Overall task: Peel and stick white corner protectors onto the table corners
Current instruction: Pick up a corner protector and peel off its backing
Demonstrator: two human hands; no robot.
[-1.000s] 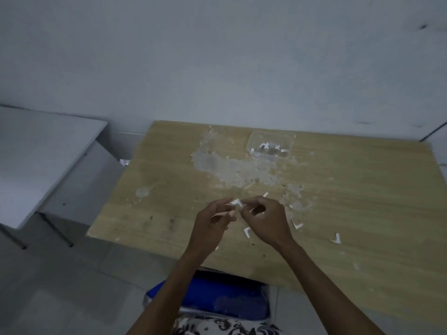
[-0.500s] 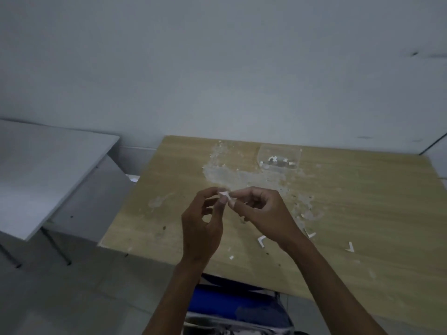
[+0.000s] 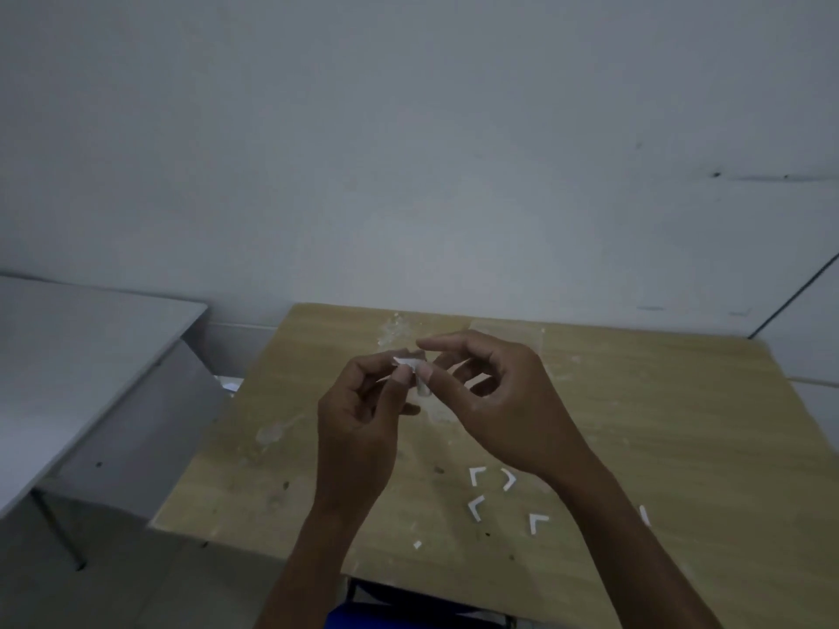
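Both hands risen higher above the tabletop (image 3: 681, 424), left hand (image 3: 358, 419) and right hand (image 3: 508, 410) pinching a white corner protector (image 3: 405, 361) between fingertips, loose white pieces (image 3: 476, 507) lying below.

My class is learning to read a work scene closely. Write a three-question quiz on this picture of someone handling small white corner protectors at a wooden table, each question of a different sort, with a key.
1. True or false: both the left hand and the right hand are at the small white corner protector held above the wooden table.
2. Multiple choice: the loose white L-shaped pieces lie
A. on the grey table
B. on the wooden table, near its front edge
C. on the floor
3. Fill in: what stands directly behind the wooden table is a plain ____.

Key
1. true
2. B
3. wall
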